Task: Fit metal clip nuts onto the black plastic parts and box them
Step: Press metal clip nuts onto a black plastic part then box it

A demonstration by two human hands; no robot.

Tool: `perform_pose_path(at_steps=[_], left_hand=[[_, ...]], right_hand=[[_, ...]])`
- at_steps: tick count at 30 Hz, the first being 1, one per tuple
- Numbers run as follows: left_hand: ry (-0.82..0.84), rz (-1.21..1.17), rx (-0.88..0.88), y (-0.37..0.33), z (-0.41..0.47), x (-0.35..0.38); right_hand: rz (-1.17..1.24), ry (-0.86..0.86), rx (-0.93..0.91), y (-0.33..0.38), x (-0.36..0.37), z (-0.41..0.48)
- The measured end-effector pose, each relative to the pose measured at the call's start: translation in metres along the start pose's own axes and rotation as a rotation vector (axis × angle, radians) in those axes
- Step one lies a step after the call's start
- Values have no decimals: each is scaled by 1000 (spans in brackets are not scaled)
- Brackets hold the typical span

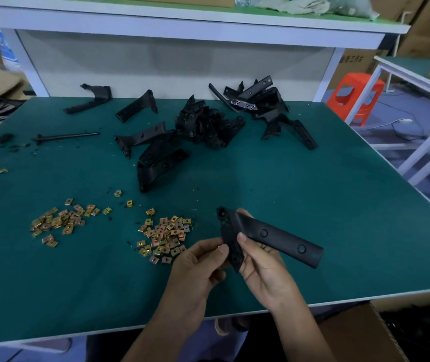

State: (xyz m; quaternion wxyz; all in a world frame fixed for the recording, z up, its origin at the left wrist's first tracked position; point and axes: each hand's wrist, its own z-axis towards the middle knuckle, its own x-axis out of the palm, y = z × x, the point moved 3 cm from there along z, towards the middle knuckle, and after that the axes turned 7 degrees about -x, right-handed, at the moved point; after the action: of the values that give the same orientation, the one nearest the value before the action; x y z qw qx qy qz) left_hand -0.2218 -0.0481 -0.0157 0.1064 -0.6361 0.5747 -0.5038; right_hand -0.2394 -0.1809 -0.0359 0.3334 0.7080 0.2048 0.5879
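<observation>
Holding one black plastic part (281, 237) just above the near edge of the green bench (313, 205), both hands meet at its bend. The right hand (263, 267) grips it from below, the thumb pressed on the upper face at the angle and the fingers curled behind, so that the long arm with its two round holes points out to the right and slightly down. The left hand (195, 265) has its fingers curled and its thumb tip against the edge of the short leg, pinching that leg; whether a nut sits between its fingertips cannot be told. Just left of the hands lies a loose pile of brass-coloured clip nuts (165, 239) on the bench, with a few strays scattered above it, and a second pile of clip nuts (57, 222) lies well apart further left. Toward the back of the bench is a tangled heap of black parts (203, 124), with more of them lying singly to its left and stacked to its right against the white back panel. A thin black rod (67, 137) lies flat near the left side. Below the bench edge at the lower right, the corner of a cardboard box (360, 333) shows, with dark items inside. An orange stool (357, 97) stands on the floor beyond the right end.
</observation>
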Motion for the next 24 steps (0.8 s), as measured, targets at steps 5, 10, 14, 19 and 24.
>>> perform_pose_path(at_steps=[5,10,14,19,24], left_hand=[[27,93,13,-8,-1,-7],[88,162,12,-12,-3,-12],[142,281,11,-20,-5,-15],[244,467,53,-37,-8,-17],[238,434,51,-39,-6,-16]], right_hand=[[-69,34,30,-1,2,0],[-97,58,59,-2,2,-1],[-102,97,78,-2,3,-3],[-146,163,106,-2,4,-4],[-178,150,98,-1,5,-5]])
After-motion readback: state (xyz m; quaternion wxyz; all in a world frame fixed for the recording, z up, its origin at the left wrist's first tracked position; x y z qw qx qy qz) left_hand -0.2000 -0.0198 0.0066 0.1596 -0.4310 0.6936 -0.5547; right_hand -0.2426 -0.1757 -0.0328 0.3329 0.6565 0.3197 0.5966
